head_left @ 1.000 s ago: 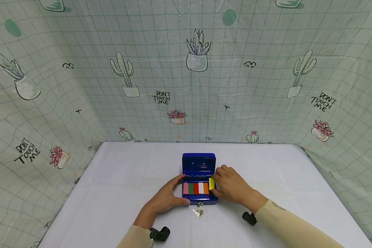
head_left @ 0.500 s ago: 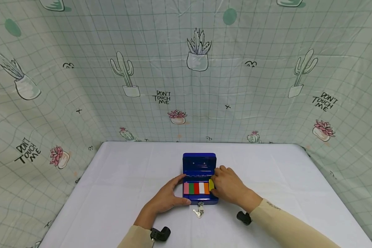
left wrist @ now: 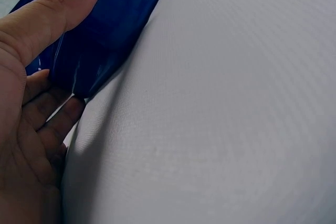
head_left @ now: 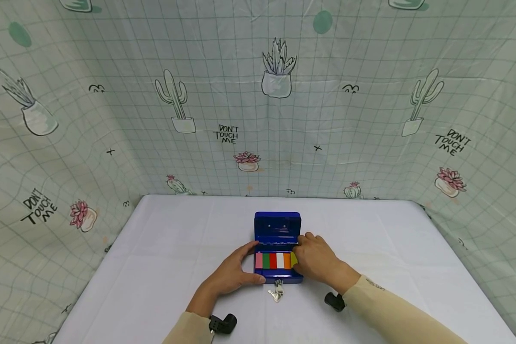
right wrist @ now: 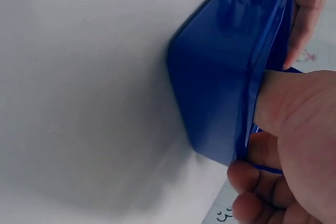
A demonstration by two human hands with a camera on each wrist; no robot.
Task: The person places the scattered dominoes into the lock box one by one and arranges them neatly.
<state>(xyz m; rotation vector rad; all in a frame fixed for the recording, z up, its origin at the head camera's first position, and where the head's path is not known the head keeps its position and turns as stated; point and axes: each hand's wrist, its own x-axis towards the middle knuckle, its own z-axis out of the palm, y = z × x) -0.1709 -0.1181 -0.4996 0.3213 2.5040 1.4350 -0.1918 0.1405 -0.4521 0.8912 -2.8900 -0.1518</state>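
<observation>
A blue metal cash box (head_left: 277,224) stands with its lid raised, and a row of coloured blocks lies in it: pink (head_left: 259,261), green, red, white and orange (head_left: 287,261). My left hand (head_left: 228,274) holds the box's left side, thumb at the front corner and fingers along the side. At the right end of the row, my right hand (head_left: 319,258) pinches a yellow block (head_left: 294,259), largely covered by the fingers. In the right wrist view, the thumb and index finger reach inside the box wall (right wrist: 215,72) while other fingers curl outside it.
A lock with keys (head_left: 276,293) hangs at the box's front, over the white tabletop (head_left: 176,234). A black wrist camera (head_left: 222,324) sits on the left wrist, another (head_left: 334,302) on the right. A cactus-print curtain (head_left: 214,105) surrounds the table.
The yellow block has gone down into the right end of the box, level with the row. My right hand and forearm have shifted slightly left; the left hand keeps its hold.
</observation>
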